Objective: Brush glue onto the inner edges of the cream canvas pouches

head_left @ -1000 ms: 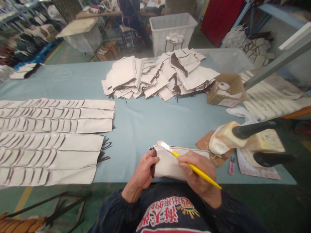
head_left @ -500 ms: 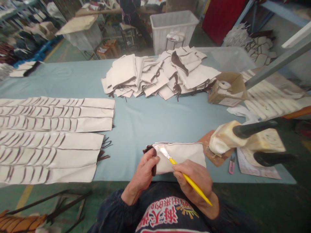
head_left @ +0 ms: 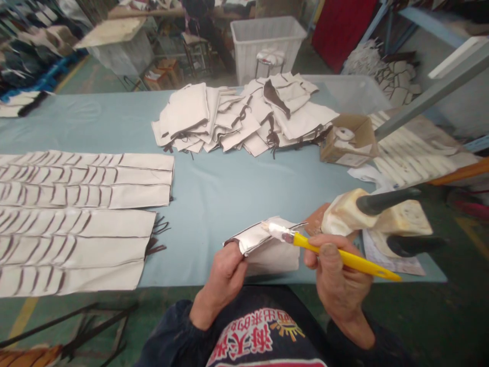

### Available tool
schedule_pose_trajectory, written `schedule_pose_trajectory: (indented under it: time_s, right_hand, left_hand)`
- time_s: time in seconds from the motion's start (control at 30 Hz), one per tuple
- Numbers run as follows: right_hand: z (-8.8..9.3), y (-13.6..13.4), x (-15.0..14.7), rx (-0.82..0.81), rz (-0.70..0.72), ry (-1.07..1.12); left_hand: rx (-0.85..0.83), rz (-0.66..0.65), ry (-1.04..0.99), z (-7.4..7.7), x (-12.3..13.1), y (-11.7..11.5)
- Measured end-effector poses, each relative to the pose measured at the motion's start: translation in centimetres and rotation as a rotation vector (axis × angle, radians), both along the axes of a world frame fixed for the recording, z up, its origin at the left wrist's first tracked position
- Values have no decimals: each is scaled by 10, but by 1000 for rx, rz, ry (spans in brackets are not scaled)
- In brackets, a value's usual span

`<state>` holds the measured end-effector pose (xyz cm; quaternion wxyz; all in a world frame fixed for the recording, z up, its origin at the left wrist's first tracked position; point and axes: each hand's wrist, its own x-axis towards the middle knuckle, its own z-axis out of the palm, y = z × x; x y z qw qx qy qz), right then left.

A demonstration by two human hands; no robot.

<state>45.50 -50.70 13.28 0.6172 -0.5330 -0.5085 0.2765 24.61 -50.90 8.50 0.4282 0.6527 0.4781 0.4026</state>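
Observation:
My left hand (head_left: pixel 225 272) grips the left end of a cream fabric piece (head_left: pixel 273 255) with dark edging, its upper part lifted and folded over at the near side of the table. Between the fingers and thumb of my right hand (head_left: pixel 340 275) is a yellow-handled brush (head_left: pixel 344 257), slanting down to the right. Its bristle end is coated in white paste and touches or hovers just over the fabric's upper edge; I cannot tell which. Right of the fabric stand two stained cream containers (head_left: pixel 347 214) with black handles sticking out.
Overlapping rows of cream pieces (head_left: pixel 76 224) cover the table's left side. A loose heap of similar pieces (head_left: pixel 229 117) lies at the back, beside a cardboard box (head_left: pixel 349 140) with a white roll. A grey metal post (head_left: pixel 428 92) slants across the right. A person (head_left: pixel 206 25) is at the far table.
My right hand has moved right and the brush now lies flatter. The left end of the fabric piece has been raised and folded by my left hand. The whole view has shifted slightly.

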Motion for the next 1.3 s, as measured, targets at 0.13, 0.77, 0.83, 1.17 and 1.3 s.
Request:
schedule_pose_trajectory:
  time_s: [0.13, 0.77, 0.83, 1.17, 1.3]
  right_hand:
    - [20, 5, 10, 95, 194, -363]
    - [23, -5, -4, 330, 524, -577]
    - [23, -5, -5, 327, 543, -568]
    - [1, -2, 4, 45, 102, -414]
    - [8, 4, -16, 156, 151, -483]
  left_hand:
    - [402, -101, 275, -6, 1, 2]
    - [481, -30, 370, -10, 10, 4]
    - [445, -20, 301, -12, 9, 3]
    - [-430, 227, -251, 10, 14, 12]
    - [-458, 234, -359, 17, 22, 14]
